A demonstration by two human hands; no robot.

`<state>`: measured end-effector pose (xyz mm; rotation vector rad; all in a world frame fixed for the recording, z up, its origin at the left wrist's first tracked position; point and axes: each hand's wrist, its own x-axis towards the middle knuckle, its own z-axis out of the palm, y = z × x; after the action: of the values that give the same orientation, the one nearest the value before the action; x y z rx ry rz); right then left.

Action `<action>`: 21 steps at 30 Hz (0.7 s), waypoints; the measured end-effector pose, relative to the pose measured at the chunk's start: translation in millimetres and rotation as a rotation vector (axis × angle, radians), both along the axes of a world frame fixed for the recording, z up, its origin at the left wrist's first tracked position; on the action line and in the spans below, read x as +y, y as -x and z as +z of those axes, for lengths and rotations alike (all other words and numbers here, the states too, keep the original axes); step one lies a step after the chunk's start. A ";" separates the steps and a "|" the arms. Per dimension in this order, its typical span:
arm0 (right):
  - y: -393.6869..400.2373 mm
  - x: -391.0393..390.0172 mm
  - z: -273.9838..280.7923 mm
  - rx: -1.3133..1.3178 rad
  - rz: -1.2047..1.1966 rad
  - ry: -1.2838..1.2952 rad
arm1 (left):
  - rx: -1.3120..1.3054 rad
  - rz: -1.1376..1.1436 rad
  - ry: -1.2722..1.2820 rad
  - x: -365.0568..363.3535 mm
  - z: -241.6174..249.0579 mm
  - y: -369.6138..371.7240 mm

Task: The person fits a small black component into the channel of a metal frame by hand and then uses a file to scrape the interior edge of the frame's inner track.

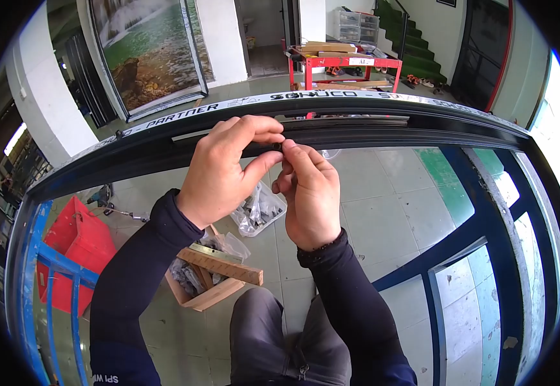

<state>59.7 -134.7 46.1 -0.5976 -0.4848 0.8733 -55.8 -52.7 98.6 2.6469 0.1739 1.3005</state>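
Note:
A long black frame profile [357, 137] with a lettered white strip [254, 100] along its far edge runs across the view. My left hand [228, 161] is at the middle of the profile, its thumb and fingers closed toward a tiny dark piece [279, 147]. Close beside it, my right hand [309, 186] pinches at the same spot with thumb and index finger. The fingertips of both hands nearly meet there and hide most of the piece. A slim metal strip [376, 120] lies in the profile's groove behind the hands.
Below the profile are a wooden box [196, 302] with a wood bar, a white bin [270, 215] of bagged parts, a red container [77, 241] and a power drill [103, 195]. Blue stand legs [77, 273] flank both sides. A red table [344, 62] stands behind.

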 end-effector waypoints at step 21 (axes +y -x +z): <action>9.5 17.9 25.3 -0.057 -0.196 0.178 | 0.507 0.081 0.240 81.9 74.3 -39.2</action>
<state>50.2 -116.8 71.4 -0.8210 -0.3948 0.7178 -16.6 29.2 172.9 2.7170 0.4766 0.5550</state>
